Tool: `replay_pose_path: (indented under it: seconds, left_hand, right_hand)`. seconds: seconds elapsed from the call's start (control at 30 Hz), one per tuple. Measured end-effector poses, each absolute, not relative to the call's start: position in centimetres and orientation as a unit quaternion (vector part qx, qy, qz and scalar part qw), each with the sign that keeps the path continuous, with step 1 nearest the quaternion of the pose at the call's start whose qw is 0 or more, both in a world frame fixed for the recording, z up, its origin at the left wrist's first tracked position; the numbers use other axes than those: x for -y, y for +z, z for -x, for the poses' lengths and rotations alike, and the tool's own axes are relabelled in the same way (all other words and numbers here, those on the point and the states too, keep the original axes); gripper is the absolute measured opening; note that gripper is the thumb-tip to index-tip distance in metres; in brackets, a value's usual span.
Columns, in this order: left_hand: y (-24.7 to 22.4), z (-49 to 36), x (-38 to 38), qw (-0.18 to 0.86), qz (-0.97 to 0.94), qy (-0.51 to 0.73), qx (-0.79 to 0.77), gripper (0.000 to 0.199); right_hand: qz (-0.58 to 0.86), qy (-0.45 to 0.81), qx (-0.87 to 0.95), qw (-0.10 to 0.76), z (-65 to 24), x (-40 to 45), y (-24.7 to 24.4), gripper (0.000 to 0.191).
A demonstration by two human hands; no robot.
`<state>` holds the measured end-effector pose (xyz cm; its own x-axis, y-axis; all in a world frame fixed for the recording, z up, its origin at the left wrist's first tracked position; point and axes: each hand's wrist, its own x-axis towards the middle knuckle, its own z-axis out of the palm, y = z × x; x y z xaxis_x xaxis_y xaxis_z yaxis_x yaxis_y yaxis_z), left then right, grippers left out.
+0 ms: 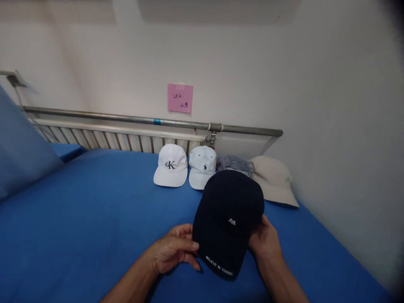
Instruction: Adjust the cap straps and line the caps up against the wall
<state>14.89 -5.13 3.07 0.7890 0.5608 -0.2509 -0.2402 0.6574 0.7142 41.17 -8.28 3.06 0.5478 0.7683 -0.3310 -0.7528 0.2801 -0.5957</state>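
A dark navy or black baseball cap (229, 202) is held up above the blue sheet, its brim pointing down toward me. White lettering runs along the brim edge, and a small white logo sits on the front. My left hand (176, 248) pinches the brim's left side between thumb and fingers. On the right side, my right hand (267, 240) grips the cap's edge, its fingertips partly hidden behind the cap. Just beyond stand a white cap (171, 164) with black letters, a pale blue cap (202, 164), a grey-blue cap (232, 162) partly covered, and a beige cap (276, 176).
The blue sheet (78, 223) covers the bed surface, bordered at the back by a white radiator (126, 141) and a metal pipe (110, 117). A pink note (180, 98) is stuck on the wall. Blue fabric (22, 147) rises at the left; a wall closes the right side.
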Motion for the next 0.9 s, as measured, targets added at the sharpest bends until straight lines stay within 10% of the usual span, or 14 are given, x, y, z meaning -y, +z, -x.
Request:
replay_pose_path:
  seconds: [0.9]
  left_hand:
    - [5.1, -1.6, -5.9, 0.643, -0.177, 0.666, -0.335, 0.026]
  right_hand:
    - [0.379, 0.568, -0.025, 0.73, -37.2, 7.8, 5.7, 0.027]
